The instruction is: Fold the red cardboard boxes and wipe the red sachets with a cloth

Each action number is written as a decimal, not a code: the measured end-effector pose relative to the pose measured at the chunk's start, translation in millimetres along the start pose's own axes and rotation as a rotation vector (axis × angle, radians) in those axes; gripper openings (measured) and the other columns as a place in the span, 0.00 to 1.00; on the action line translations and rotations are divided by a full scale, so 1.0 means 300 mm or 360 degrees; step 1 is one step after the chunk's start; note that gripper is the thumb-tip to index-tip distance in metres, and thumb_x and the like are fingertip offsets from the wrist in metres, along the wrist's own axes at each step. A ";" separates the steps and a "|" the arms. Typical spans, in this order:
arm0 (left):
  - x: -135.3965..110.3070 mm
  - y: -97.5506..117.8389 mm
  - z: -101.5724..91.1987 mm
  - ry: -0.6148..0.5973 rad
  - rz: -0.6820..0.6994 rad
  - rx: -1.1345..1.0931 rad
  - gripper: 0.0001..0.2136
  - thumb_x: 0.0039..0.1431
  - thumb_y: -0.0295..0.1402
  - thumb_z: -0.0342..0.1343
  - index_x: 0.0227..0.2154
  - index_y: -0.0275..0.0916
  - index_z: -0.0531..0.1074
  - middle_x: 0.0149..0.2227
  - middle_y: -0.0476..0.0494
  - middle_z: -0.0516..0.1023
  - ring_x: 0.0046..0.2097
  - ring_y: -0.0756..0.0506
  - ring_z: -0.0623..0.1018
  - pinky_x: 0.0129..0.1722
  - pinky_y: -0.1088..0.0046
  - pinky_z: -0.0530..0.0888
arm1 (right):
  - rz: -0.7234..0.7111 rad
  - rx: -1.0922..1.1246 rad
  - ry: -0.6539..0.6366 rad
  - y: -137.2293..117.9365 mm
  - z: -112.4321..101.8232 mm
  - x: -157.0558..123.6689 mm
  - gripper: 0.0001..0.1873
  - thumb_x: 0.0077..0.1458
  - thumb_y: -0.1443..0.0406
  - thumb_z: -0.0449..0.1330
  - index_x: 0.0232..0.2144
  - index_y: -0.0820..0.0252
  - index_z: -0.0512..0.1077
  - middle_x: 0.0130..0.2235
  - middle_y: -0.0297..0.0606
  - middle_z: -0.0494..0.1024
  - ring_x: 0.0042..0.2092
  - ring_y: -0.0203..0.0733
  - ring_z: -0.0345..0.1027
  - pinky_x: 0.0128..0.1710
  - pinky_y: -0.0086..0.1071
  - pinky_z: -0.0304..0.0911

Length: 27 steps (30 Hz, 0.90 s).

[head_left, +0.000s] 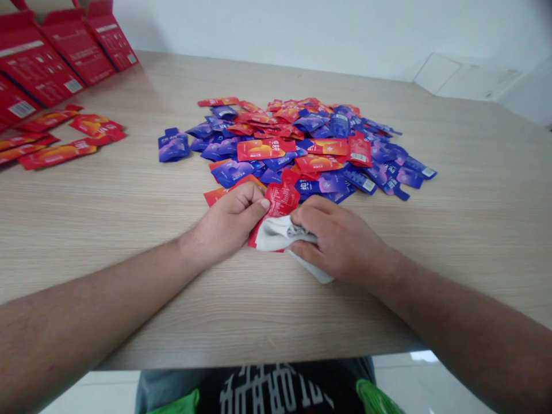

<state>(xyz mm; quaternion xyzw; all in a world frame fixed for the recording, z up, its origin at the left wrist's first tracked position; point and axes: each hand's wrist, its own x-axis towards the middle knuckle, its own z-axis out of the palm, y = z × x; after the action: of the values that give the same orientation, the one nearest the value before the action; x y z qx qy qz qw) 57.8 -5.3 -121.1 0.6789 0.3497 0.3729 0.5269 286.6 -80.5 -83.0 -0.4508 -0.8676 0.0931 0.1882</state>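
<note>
Between my hands is a red sachet (282,198) with pale print, its lower part covered by a cloth. My left hand (233,215) pinches the sachet's left edge between thumb and fingers. In my right hand (334,236) is a folded white cloth (276,233), pressed against the face of the sachet. A loose end of the cloth hangs below that hand. Just beyond both hands lies a heaped pile of red-orange sachets (265,149) and purple-blue sachets (233,172).
Red boxes (80,49) with raised flaps stand in a row at the back left. Several red-orange sachets (60,154) lie before them. One purple sachet (173,145) sits apart, left of the pile. The wooden table (466,230) meets a white wall behind; its front edge is near my body.
</note>
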 end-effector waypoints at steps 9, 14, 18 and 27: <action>0.005 0.008 0.002 0.0041 0.0080 0.0102 0.13 0.71 0.40 0.59 0.31 0.41 0.66 0.29 0.50 0.70 0.31 0.48 0.67 0.29 0.72 0.66 | -0.0027 0.0013 -0.0074 -0.013 0.019 -0.001 0.08 0.67 0.64 0.67 0.47 0.59 0.75 0.48 0.42 0.77 0.48 0.51 0.72 0.47 0.41 0.68; -0.006 0.018 0.006 0.0013 0.0051 0.0113 0.13 0.72 0.40 0.58 0.31 0.41 0.66 0.28 0.51 0.68 0.29 0.49 0.66 0.28 0.72 0.64 | -0.0070 -0.0004 -0.0193 -0.014 0.008 0.004 0.06 0.68 0.64 0.67 0.44 0.58 0.76 0.46 0.41 0.77 0.46 0.49 0.72 0.43 0.39 0.67; -0.003 0.012 -0.001 -0.0034 0.0032 0.0061 0.14 0.71 0.42 0.58 0.32 0.42 0.65 0.28 0.51 0.70 0.29 0.49 0.67 0.28 0.72 0.65 | 0.0024 0.0011 0.0018 -0.003 -0.001 0.002 0.09 0.67 0.65 0.67 0.48 0.60 0.75 0.46 0.43 0.76 0.48 0.51 0.72 0.45 0.41 0.67; -0.016 0.030 -0.007 -0.0229 -0.0064 -0.0047 0.15 0.73 0.43 0.59 0.33 0.41 0.65 0.25 0.54 0.66 0.26 0.51 0.62 0.25 0.75 0.60 | 0.0046 0.0004 0.0360 0.064 -0.026 0.014 0.07 0.66 0.63 0.67 0.41 0.58 0.72 0.41 0.39 0.76 0.44 0.48 0.70 0.44 0.38 0.64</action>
<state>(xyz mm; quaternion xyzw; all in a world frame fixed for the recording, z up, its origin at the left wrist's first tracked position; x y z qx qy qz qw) 54.5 -10.4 -112.7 0.6890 0.3191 0.3175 0.5680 301.9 -66.2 -81.2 -0.4706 -0.8341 0.0455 0.2842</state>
